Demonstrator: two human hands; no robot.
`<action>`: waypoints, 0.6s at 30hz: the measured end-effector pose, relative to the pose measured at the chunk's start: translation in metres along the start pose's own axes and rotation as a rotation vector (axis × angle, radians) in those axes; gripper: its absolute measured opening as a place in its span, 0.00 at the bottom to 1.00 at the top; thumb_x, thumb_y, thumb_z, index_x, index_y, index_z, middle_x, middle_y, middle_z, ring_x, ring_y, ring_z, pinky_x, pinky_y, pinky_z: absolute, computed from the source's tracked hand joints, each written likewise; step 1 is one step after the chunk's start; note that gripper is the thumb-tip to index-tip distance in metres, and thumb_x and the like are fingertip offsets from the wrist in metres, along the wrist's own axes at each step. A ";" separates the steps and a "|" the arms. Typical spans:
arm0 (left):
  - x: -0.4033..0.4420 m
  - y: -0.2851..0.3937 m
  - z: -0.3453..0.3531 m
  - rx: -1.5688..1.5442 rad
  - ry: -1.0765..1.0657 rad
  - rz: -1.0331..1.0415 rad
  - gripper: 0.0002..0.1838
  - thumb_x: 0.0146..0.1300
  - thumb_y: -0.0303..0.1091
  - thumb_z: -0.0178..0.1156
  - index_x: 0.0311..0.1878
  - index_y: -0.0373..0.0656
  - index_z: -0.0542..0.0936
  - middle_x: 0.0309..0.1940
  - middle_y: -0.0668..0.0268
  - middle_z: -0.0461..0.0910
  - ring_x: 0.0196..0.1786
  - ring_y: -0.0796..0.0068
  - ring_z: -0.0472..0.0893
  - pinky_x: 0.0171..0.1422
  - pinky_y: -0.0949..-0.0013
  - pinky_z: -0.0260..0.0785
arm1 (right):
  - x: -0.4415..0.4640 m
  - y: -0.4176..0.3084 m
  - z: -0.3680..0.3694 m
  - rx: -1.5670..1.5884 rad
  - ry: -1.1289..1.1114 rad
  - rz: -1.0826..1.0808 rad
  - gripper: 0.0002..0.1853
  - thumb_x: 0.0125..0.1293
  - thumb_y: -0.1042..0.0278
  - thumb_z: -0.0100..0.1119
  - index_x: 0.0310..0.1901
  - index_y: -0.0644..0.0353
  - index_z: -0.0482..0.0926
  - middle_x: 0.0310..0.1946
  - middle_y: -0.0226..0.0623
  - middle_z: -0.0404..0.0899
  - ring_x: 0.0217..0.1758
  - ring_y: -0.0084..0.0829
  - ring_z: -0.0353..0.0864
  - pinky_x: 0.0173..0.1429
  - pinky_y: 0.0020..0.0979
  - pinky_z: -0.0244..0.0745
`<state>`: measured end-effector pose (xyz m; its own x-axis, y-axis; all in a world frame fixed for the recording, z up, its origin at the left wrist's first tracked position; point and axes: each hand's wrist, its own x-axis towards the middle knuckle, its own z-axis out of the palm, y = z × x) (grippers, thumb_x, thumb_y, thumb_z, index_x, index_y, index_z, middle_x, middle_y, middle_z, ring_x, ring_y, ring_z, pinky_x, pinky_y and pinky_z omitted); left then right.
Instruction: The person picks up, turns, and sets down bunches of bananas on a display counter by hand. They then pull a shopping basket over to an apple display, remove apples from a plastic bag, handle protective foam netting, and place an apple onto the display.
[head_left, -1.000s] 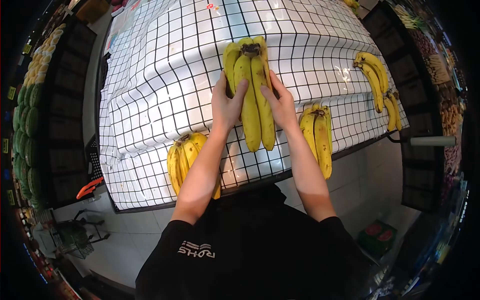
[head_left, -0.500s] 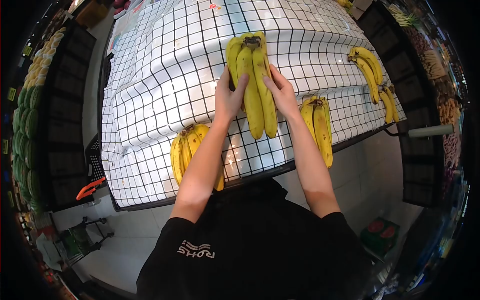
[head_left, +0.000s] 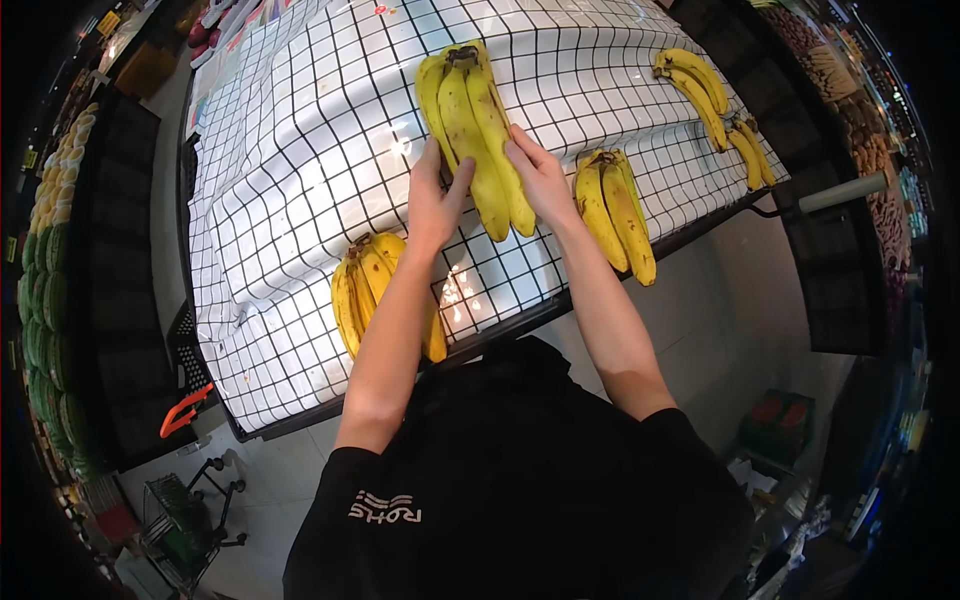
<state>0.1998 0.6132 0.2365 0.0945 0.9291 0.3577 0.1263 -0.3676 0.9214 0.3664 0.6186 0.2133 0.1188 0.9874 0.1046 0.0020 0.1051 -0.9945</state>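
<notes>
The left hand (head_left: 437,205) and right hand (head_left: 541,180) cup the greenish banana bunch (head_left: 472,130) from opposite sides, thumbs on its front, fingers partly hidden, stem end pointing away. Both forearms reach forward, elbows bent, above the checked cloth (head_left: 290,190) on the desk (head_left: 510,326). A yellow bunch (head_left: 362,285) lies partly behind the left forearm; a spotted bunch (head_left: 612,212) lies beside the right.

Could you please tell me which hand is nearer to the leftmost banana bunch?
Left. The left hand is beyond the leftmost banana bunch and a little to its right; the right hand is farther right, across the held bananas.
</notes>
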 end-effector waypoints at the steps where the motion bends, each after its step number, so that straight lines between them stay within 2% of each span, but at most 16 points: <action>1: 0.000 -0.001 0.000 -0.016 -0.001 0.012 0.10 0.64 0.28 0.58 0.44 0.34 0.71 0.24 0.62 0.75 0.23 0.75 0.70 0.29 0.71 0.63 | -0.001 -0.006 0.000 0.026 -0.009 0.055 0.26 0.75 0.61 0.53 0.68 0.66 0.67 0.63 0.38 0.74 0.63 0.24 0.73 0.65 0.24 0.67; 3: 0.002 0.000 0.000 -0.012 -0.006 0.060 0.11 0.66 0.29 0.58 0.46 0.34 0.71 0.24 0.62 0.76 0.23 0.75 0.70 0.28 0.71 0.63 | 0.001 -0.008 -0.003 0.024 -0.018 0.058 0.26 0.75 0.61 0.53 0.69 0.66 0.66 0.63 0.38 0.74 0.63 0.24 0.73 0.65 0.24 0.67; 6: -0.001 0.006 -0.004 -0.076 -0.042 0.004 0.11 0.67 0.32 0.57 0.45 0.34 0.70 0.24 0.63 0.76 0.23 0.76 0.71 0.29 0.70 0.64 | -0.003 -0.009 -0.006 0.021 -0.047 0.065 0.26 0.75 0.61 0.52 0.68 0.67 0.67 0.62 0.37 0.75 0.62 0.24 0.73 0.65 0.24 0.67; 7: -0.002 0.008 -0.014 -0.003 -0.119 -0.168 0.15 0.68 0.34 0.57 0.51 0.31 0.74 0.32 0.58 0.82 0.33 0.73 0.80 0.39 0.72 0.70 | -0.006 -0.009 -0.007 0.047 -0.020 0.078 0.26 0.75 0.60 0.52 0.68 0.67 0.67 0.62 0.37 0.75 0.62 0.24 0.74 0.65 0.24 0.67; 8: -0.008 0.011 -0.019 -0.001 -0.112 -0.176 0.15 0.68 0.34 0.57 0.51 0.31 0.74 0.32 0.58 0.82 0.33 0.73 0.80 0.39 0.72 0.70 | -0.009 -0.009 -0.006 0.073 0.004 0.091 0.25 0.75 0.60 0.52 0.67 0.67 0.68 0.61 0.37 0.75 0.62 0.24 0.74 0.65 0.24 0.67; 10: -0.023 0.019 -0.031 0.124 -0.005 -0.078 0.21 0.67 0.36 0.59 0.57 0.31 0.76 0.44 0.52 0.84 0.48 0.70 0.83 0.53 0.73 0.71 | -0.031 -0.003 -0.002 0.129 0.069 0.098 0.24 0.76 0.59 0.51 0.65 0.69 0.70 0.59 0.39 0.77 0.62 0.25 0.74 0.65 0.24 0.67; 11: -0.036 0.011 -0.041 -0.010 0.005 -0.137 0.23 0.68 0.34 0.59 0.62 0.32 0.75 0.53 0.50 0.81 0.58 0.68 0.80 0.63 0.71 0.68 | -0.044 0.012 -0.003 0.242 0.176 0.038 0.24 0.76 0.60 0.50 0.64 0.70 0.70 0.58 0.41 0.77 0.61 0.26 0.75 0.65 0.26 0.68; 12: -0.052 0.018 -0.055 -0.002 0.014 -0.147 0.23 0.68 0.34 0.59 0.62 0.32 0.75 0.53 0.50 0.81 0.58 0.68 0.80 0.63 0.71 0.68 | -0.058 0.022 -0.002 0.354 0.284 -0.020 0.24 0.76 0.60 0.49 0.64 0.72 0.70 0.56 0.42 0.78 0.60 0.28 0.76 0.65 0.28 0.68; 14: -0.091 0.043 -0.089 -0.171 0.018 -0.039 0.19 0.69 0.30 0.58 0.60 0.31 0.76 0.53 0.53 0.82 0.55 0.68 0.81 0.62 0.69 0.69 | -0.105 0.022 0.006 0.212 0.374 0.056 0.22 0.77 0.63 0.48 0.62 0.74 0.71 0.54 0.43 0.79 0.59 0.29 0.77 0.65 0.30 0.70; 16: -0.131 0.033 -0.125 -0.146 0.124 -0.082 0.17 0.73 0.29 0.52 0.61 0.30 0.75 0.55 0.52 0.80 0.59 0.63 0.79 0.65 0.64 0.69 | -0.151 0.032 0.023 0.143 0.344 0.140 0.20 0.76 0.65 0.49 0.60 0.73 0.73 0.52 0.43 0.80 0.58 0.28 0.78 0.63 0.28 0.70; 18: -0.167 0.009 -0.146 -0.117 0.371 -0.199 0.17 0.73 0.29 0.52 0.61 0.31 0.75 0.55 0.55 0.80 0.58 0.64 0.79 0.65 0.65 0.69 | -0.185 0.043 0.043 0.024 0.214 0.136 0.18 0.76 0.66 0.50 0.57 0.73 0.75 0.47 0.41 0.83 0.54 0.27 0.80 0.61 0.26 0.70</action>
<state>0.0411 0.4612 0.2070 -0.2839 0.9415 0.1818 -0.0086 -0.1922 0.9813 0.3022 0.4457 0.1514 0.3237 0.9454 -0.0373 -0.0521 -0.0216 -0.9984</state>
